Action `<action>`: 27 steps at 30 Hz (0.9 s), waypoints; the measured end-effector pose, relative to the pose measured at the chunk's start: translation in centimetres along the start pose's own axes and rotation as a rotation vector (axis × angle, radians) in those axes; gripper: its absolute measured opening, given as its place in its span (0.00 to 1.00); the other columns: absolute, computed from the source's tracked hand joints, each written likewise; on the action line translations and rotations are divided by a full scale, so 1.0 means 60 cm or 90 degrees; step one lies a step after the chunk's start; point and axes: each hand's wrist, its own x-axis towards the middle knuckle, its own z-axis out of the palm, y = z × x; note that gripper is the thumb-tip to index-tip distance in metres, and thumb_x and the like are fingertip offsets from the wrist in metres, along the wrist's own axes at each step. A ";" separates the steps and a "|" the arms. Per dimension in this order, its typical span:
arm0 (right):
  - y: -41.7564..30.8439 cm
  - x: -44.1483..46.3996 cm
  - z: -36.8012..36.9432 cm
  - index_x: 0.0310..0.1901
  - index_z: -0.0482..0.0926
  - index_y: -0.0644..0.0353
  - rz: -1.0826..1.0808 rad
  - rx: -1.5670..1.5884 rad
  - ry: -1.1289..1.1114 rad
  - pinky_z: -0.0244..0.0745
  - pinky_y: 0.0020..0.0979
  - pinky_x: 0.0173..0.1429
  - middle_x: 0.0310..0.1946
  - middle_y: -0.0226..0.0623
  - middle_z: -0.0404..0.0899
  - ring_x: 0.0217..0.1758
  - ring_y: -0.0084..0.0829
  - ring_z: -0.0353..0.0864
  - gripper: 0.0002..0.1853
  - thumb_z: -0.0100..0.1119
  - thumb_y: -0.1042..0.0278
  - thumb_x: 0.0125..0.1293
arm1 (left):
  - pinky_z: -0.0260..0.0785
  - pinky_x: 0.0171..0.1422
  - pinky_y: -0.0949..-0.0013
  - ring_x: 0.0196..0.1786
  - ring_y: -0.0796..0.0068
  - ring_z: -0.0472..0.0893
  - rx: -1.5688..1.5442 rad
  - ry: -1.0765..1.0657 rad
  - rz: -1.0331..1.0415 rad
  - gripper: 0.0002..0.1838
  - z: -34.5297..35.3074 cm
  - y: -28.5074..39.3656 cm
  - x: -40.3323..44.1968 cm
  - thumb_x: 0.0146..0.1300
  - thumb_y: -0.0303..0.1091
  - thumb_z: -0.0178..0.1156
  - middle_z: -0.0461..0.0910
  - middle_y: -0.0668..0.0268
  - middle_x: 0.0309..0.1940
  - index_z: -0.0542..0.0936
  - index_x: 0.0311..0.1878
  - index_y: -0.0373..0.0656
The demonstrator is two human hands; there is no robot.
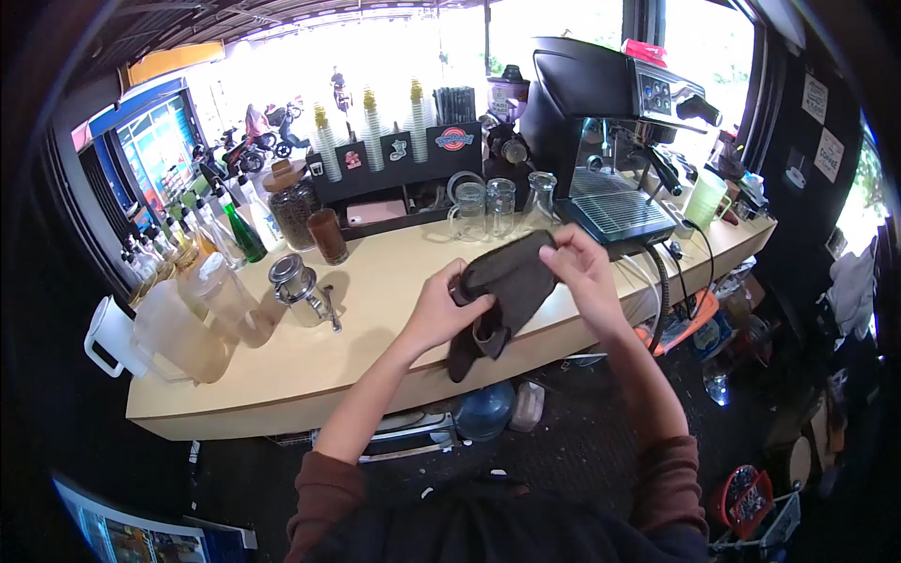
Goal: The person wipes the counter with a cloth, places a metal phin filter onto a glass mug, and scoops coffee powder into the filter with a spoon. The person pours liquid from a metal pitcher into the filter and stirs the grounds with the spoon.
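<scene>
A dark brown cloth [516, 281], partly folded, hangs between my two hands over the counter's front edge. My left hand [441, 308] pinches its left side, thumb on top, and a loose end droops below. At the upper right corner, my right hand [580, 267] grips the cloth between thumb and fingers. Just beyond it on the counter stand a glass mug [467, 214], a second glass [500, 208] and a glass carafe [540, 202]. Left of my hands are a metal drip coffee filter [298, 289] on a glass, a spoon [330, 310] and a glass of brown drink [328, 236].
An espresso machine [610, 141] occupies the counter's right side, with cables below. Plastic pitchers [178, 333], bottles [240, 225] and a coffee bean jar [293, 208] crowd the left. A black organizer [394, 164] with stacked cups lines the back. A blue water jug [484, 411] sits underneath.
</scene>
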 end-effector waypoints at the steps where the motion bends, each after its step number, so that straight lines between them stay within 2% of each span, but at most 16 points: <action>1: -0.009 0.010 0.003 0.37 0.73 0.60 -0.058 -0.006 0.018 0.64 0.19 0.41 0.32 0.23 0.72 0.37 0.13 0.69 0.05 0.58 0.71 0.64 | 0.72 0.49 0.68 0.41 0.73 0.77 0.063 -0.011 0.004 0.18 -0.014 -0.007 0.002 0.52 0.31 0.64 0.78 0.63 0.34 0.74 0.45 0.37; 2: -0.020 0.019 0.006 0.38 0.73 0.60 -0.115 -0.012 0.036 0.63 0.18 0.41 0.32 0.23 0.72 0.37 0.13 0.69 0.05 0.58 0.71 0.64 | 0.73 0.47 0.67 0.39 0.74 0.77 0.127 -0.021 0.008 0.16 -0.024 -0.013 0.001 0.51 0.29 0.64 0.77 0.64 0.32 0.74 0.43 0.38; 3: -0.033 0.026 0.004 0.37 0.72 0.61 -0.094 0.007 0.041 0.62 0.18 0.43 0.32 0.23 0.71 0.39 0.12 0.68 0.05 0.58 0.73 0.64 | 0.74 0.44 0.69 0.35 0.75 0.76 0.070 -0.031 0.013 0.11 -0.029 -0.017 -0.002 0.50 0.26 0.61 0.74 0.67 0.27 0.73 0.38 0.39; 6: -0.055 0.046 -0.006 0.39 0.73 0.61 -0.160 0.021 0.067 0.64 0.20 0.46 0.34 0.25 0.73 0.39 0.14 0.69 0.03 0.56 0.74 0.65 | 0.74 0.44 0.70 0.32 0.79 0.73 0.109 -0.067 -0.027 0.09 -0.040 -0.028 -0.014 0.51 0.26 0.60 0.70 0.69 0.25 0.73 0.36 0.38; 8: -0.073 0.044 -0.012 0.39 0.73 0.62 -0.140 0.062 0.081 0.63 0.20 0.48 0.34 0.26 0.74 0.41 0.15 0.69 0.03 0.56 0.75 0.65 | 0.71 0.41 0.74 0.31 0.83 0.70 0.081 -0.105 -0.031 0.07 -0.047 -0.053 -0.015 0.55 0.26 0.60 0.69 0.73 0.26 0.75 0.37 0.38; 11: -0.063 0.052 -0.043 0.39 0.74 0.62 -0.180 -0.028 0.110 0.64 0.19 0.46 0.34 0.27 0.73 0.40 0.15 0.69 0.03 0.57 0.75 0.65 | 0.62 0.34 0.80 0.31 0.89 0.69 -0.035 -0.173 -0.029 0.07 -0.049 -0.062 -0.012 0.65 0.32 0.57 0.71 0.78 0.28 0.76 0.41 0.39; 12: -0.060 0.053 -0.050 0.38 0.74 0.62 -0.186 -0.047 0.130 0.64 0.18 0.45 0.34 0.26 0.73 0.39 0.15 0.69 0.04 0.57 0.75 0.64 | 0.62 0.34 0.80 0.31 0.89 0.69 -0.035 -0.174 -0.028 0.07 -0.048 -0.057 -0.009 0.65 0.32 0.57 0.71 0.78 0.28 0.76 0.41 0.39; 14: -0.049 0.053 -0.066 0.38 0.74 0.62 -0.195 -0.066 0.150 0.63 0.17 0.43 0.33 0.26 0.73 0.39 0.14 0.69 0.04 0.58 0.74 0.64 | 0.65 0.38 0.80 0.33 0.89 0.72 -0.246 -0.173 -0.176 0.09 -0.041 -0.047 0.000 0.67 0.35 0.55 0.75 0.76 0.32 0.76 0.44 0.40; 16: -0.035 0.052 -0.075 0.38 0.74 0.63 -0.194 -0.158 0.166 0.64 0.17 0.39 0.33 0.25 0.72 0.38 0.14 0.69 0.05 0.59 0.73 0.63 | 0.67 0.41 0.80 0.36 0.88 0.74 -0.306 -0.178 -0.189 0.11 -0.025 -0.029 0.010 0.68 0.37 0.54 0.78 0.74 0.37 0.76 0.47 0.40; 17: -0.024 0.049 -0.073 0.39 0.73 0.60 -0.184 -0.115 0.119 0.64 0.15 0.38 0.33 0.22 0.71 0.35 0.10 0.68 0.05 0.59 0.74 0.63 | 0.67 0.42 0.81 0.38 0.87 0.75 -0.362 -0.165 -0.198 0.12 -0.014 -0.018 0.017 0.68 0.37 0.54 0.78 0.73 0.38 0.76 0.47 0.40; 18: -0.019 0.041 -0.067 0.41 0.73 0.60 -0.154 -0.161 0.098 0.64 0.16 0.34 0.33 0.22 0.70 0.32 0.11 0.68 0.07 0.60 0.74 0.62 | 0.68 0.43 0.81 0.39 0.86 0.76 -0.418 -0.151 -0.207 0.12 -0.007 -0.012 0.024 0.69 0.37 0.53 0.78 0.72 0.40 0.77 0.48 0.40; 20: -0.015 0.023 -0.035 0.40 0.75 0.63 -0.203 -0.294 0.034 0.67 0.18 0.32 0.33 0.25 0.73 0.32 0.13 0.72 0.07 0.61 0.74 0.61 | 0.69 0.45 0.81 0.42 0.85 0.77 -0.429 -0.161 -0.221 0.13 0.004 -0.015 0.040 0.69 0.38 0.53 0.79 0.71 0.41 0.76 0.50 0.40; 22: -0.005 0.006 0.003 0.40 0.76 0.65 -0.253 -0.321 -0.045 0.72 0.20 0.34 0.35 0.31 0.76 0.34 0.17 0.76 0.08 0.62 0.75 0.60 | 0.70 0.48 0.80 0.43 0.85 0.77 -0.445 -0.167 -0.249 0.16 0.013 0.015 0.044 0.68 0.38 0.54 0.79 0.71 0.43 0.75 0.54 0.40; 23: -0.013 -0.007 0.015 0.41 0.77 0.67 -0.277 -0.370 -0.096 0.75 0.24 0.37 0.36 0.36 0.78 0.35 0.23 0.79 0.09 0.62 0.76 0.58 | 0.70 0.48 0.80 0.43 0.85 0.77 -0.445 -0.166 -0.249 0.16 0.013 0.025 0.045 0.68 0.38 0.54 0.79 0.71 0.43 0.75 0.54 0.40; 24: -0.018 -0.017 0.026 0.42 0.77 0.65 -0.239 -0.368 -0.146 0.75 0.28 0.41 0.37 0.38 0.77 0.38 0.29 0.80 0.10 0.62 0.76 0.58 | 0.70 0.49 0.79 0.44 0.85 0.77 -0.477 -0.187 -0.270 0.18 0.010 0.033 0.045 0.68 0.38 0.55 0.79 0.70 0.44 0.74 0.56 0.40; 27: -0.025 -0.031 0.032 0.42 0.76 0.66 -0.308 -0.485 -0.162 0.74 0.33 0.43 0.39 0.40 0.74 0.38 0.34 0.78 0.10 0.60 0.78 0.58 | 0.70 0.51 0.79 0.45 0.85 0.78 -0.467 -0.213 -0.258 0.20 0.000 0.045 0.039 0.66 0.38 0.57 0.79 0.70 0.46 0.73 0.59 0.39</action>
